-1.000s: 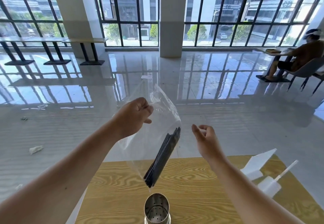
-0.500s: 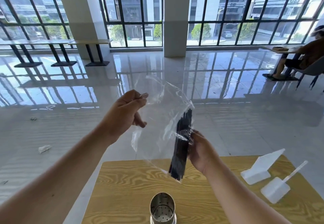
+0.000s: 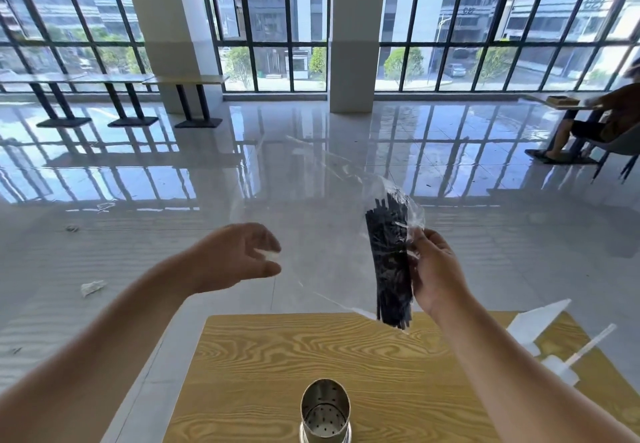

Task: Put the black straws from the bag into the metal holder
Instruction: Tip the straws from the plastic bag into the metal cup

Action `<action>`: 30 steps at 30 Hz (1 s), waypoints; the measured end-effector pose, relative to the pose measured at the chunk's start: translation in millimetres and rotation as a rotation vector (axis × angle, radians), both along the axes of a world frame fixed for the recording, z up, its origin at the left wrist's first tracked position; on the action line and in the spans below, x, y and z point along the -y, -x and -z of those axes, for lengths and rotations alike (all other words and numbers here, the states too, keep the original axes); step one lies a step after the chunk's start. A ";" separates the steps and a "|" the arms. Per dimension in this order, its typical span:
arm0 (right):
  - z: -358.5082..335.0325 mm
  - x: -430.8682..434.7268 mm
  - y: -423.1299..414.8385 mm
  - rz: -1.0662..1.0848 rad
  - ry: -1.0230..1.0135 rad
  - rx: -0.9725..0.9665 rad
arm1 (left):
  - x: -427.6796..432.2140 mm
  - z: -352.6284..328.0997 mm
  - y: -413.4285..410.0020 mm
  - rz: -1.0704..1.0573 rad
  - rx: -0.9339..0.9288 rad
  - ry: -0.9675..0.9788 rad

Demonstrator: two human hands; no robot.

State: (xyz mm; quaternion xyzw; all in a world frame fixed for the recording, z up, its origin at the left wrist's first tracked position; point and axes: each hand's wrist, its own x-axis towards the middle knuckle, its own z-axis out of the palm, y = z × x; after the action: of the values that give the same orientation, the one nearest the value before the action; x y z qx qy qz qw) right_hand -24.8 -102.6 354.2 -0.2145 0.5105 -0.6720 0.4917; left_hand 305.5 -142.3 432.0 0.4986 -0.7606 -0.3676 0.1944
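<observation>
Gripping straws [image 3: 389, 262] through bag [image 3: 414, 215] with right hand [image 3: 434, 274] above holder [image 3: 325, 411]; left hand [image 3: 239, 257] half-open, apparently empty; next: open bag, withdraw bundle.

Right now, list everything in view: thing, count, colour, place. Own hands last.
straws: one bundle, black, inside the bag, held above the table's far edge
bag: one, clear, around the straws
metal holder: one, silver, perforated, empty, near table edge
table: one, yellow wood grain
white plastic stands: two, table's right side
far tables: several, by the windows
seated person: one, far right
paper scrap: one, white, on the floor at left
left hand: open, touching bag film
right hand: gripping the bagged straws
</observation>
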 end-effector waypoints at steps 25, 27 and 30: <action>-38.2 -6.4 11.2 0.025 0.252 -0.550 | -9.4 8.6 20.3 -0.150 -0.635 -0.101; -34.1 -6.3 14.8 0.053 0.249 -0.567 | -12.0 12.9 23.6 -0.173 -0.669 -0.113; -27.6 -9.5 20.9 0.071 0.236 -0.598 | -16.2 17.7 27.7 -0.176 -0.698 -0.133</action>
State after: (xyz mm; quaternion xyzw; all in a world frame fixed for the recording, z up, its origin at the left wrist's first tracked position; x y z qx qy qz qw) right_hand -45.7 -93.0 381.8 -0.4401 0.5581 -0.6503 0.2681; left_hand 277.8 -126.1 414.3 0.4183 -0.5770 -0.5460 0.4403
